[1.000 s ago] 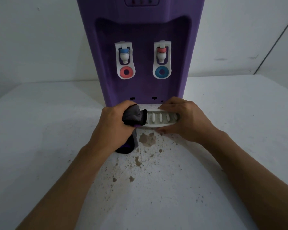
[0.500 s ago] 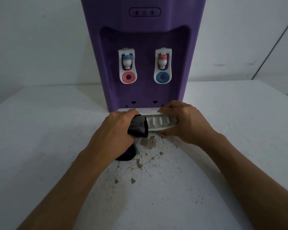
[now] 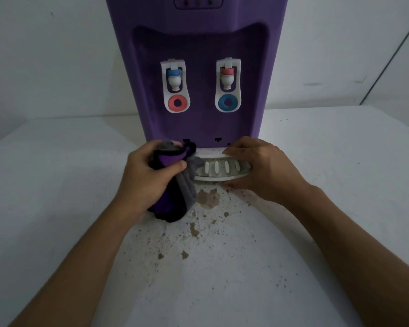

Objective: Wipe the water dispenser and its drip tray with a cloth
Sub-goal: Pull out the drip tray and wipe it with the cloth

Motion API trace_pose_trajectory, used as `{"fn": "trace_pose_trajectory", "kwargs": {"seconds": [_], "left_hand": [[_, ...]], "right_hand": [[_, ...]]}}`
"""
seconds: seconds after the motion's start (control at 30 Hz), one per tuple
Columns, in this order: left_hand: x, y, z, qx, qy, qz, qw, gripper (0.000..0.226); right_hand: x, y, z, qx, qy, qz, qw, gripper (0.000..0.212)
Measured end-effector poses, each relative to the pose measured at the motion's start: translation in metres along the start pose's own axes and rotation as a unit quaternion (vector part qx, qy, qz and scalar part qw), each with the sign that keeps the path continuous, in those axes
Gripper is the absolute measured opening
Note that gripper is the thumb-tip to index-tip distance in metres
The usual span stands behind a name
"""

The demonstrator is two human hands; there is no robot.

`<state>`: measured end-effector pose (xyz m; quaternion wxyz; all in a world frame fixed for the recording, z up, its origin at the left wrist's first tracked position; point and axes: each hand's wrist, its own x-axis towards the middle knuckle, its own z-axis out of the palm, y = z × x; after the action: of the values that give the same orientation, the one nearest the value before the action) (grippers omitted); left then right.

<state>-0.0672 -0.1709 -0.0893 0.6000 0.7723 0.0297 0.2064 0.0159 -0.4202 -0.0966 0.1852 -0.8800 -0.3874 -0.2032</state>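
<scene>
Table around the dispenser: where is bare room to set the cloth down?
Bare table lies left of the left hand, and more lies right of the right hand. It is crowded at the dispenser foot: both hands, the cloth, the drip tray, then stains.

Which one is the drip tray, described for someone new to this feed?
Find the purple dispenser standing on the white table. At the foot of its front lies the drip tray, a white curved tray between the two hands. Its row of oval slots sets it apart from the dark cloth beside it.
</scene>
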Motion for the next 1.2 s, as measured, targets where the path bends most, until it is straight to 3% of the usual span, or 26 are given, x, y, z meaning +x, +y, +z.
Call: {"fn": "trace_pose_trajectory", "kwargs": {"seconds": [0.13, 0.3, 0.4, 0.63, 0.97, 1.2], "left_hand": [[-0.007, -0.007, 0.02, 0.164, -0.002, 0.102, 0.981, 0.039], [-0.01, -0.005, 0.025, 0.212, 0.003, 0.193, 0.958, 0.039], [-0.009, -0.004, 0.031, 0.21, 0.025, 0.182, 0.96, 0.04], [-0.005, -0.009, 0.032, 0.138, 0.066, 0.057, 0.987, 0.033], [-0.005, -0.003, 0.036, 0.187, 0.101, 0.105, 0.971, 0.031], [-0.006, 0.002, 0.032, 0.249, 0.066, 0.157, 0.953, 0.033]], "right_hand": [[0.0, -0.002, -0.001, -0.004, -0.002, 0.004, 1.0, 0.064], [0.0, -0.004, -0.002, -0.018, 0.0, 0.002, 1.0, 0.065], [0.0, -0.005, -0.001, -0.025, 0.002, 0.002, 1.0, 0.065], [0.002, -0.006, 0.002, -0.034, 0.005, -0.005, 0.999, 0.065], [0.002, -0.007, 0.002, -0.039, -0.001, -0.008, 0.999, 0.065], [0.002, -0.006, 0.002, -0.035, -0.005, -0.006, 0.999, 0.066]]}}
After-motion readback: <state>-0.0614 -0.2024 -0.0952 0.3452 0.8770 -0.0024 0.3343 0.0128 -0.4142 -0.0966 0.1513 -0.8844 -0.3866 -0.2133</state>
